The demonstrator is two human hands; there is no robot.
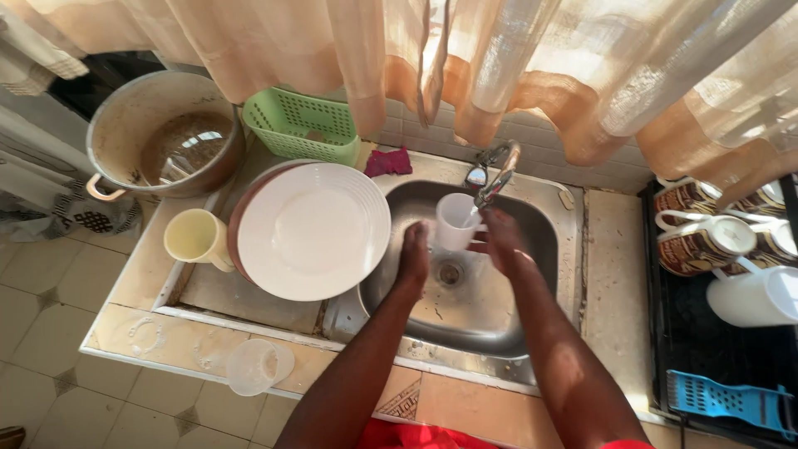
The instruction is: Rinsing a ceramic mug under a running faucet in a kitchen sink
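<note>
Over the steel sink (532,291) I hold a white cup (455,219) under the chrome tap (496,176). My right hand (502,240) grips the cup by its handle side. My left hand (413,256) is at the cup's other side, touching its lower wall with curled fingers. The cup's mouth tilts up toward the spout. The drain (450,273) lies just below both hands.
A stack of white plates (312,230) and a yellow mug (194,239) sit on the drainboard at left. Behind them stand a big dirty pot (162,133) and a green basket (302,125). A clear plastic cup (256,366) lies on the counter edge. Patterned mugs (702,241), a white mug (752,297) and a blue grater (727,402) sit on the black tray at right.
</note>
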